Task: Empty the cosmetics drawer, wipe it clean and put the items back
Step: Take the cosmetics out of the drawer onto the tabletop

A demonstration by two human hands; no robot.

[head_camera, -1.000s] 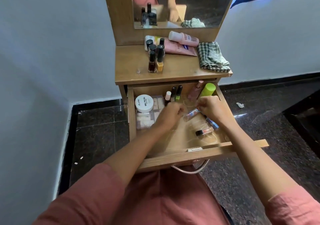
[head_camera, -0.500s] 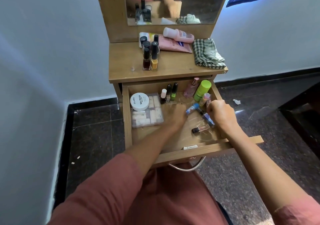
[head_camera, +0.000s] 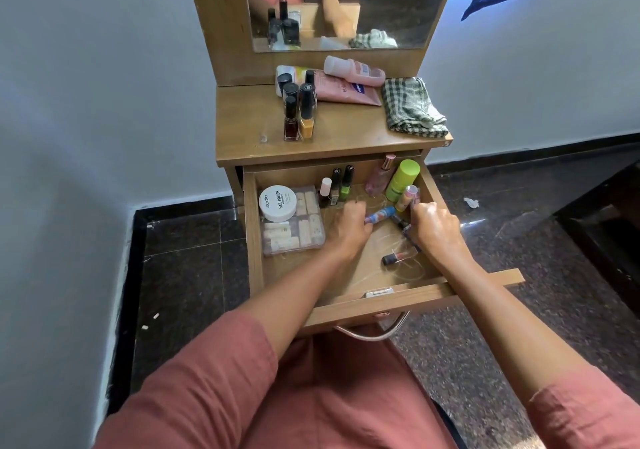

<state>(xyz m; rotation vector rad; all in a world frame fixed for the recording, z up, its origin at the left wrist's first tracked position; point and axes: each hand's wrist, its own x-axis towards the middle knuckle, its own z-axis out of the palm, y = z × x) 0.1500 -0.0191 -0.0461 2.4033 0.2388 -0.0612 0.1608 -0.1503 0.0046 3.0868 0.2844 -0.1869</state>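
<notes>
The wooden drawer point(head_camera: 254, 241) stands pulled out. My left hand point(head_camera: 348, 229) is in its middle, fingers curled round a blue-capped tube point(head_camera: 381, 214) that points right. My right hand point(head_camera: 438, 230) pinches a pink-capped tube point(head_camera: 410, 195), held upright against a green bottle point(head_camera: 401, 178) at the back right. A dark pen-like stick point(head_camera: 401, 223) lies partly under that hand. A lip gloss point(head_camera: 398, 256) lies near the front right. A white nail polish tub point(head_camera: 277, 203) sits on a clear box point(head_camera: 304, 232) at the left. Small polish bottles point(head_camera: 337, 185) and a pink spray bottle point(head_camera: 379, 176) stand at the back.
On the dresser top point(head_camera: 346, 133) stand several nail polish bottles point(head_camera: 299, 116), with pink tubes point(head_camera: 349, 83) lying behind them and a folded checked cloth point(head_camera: 410, 107) at the right. A mirror point(head_camera: 381, 2) rises behind. Dark stone floor point(head_camera: 187, 268) surrounds the dresser.
My right hand has moved toward the back right and now holds the pink-capped tube upright by the green bottle. The blue-capped tube has shifted back with my left hand.
</notes>
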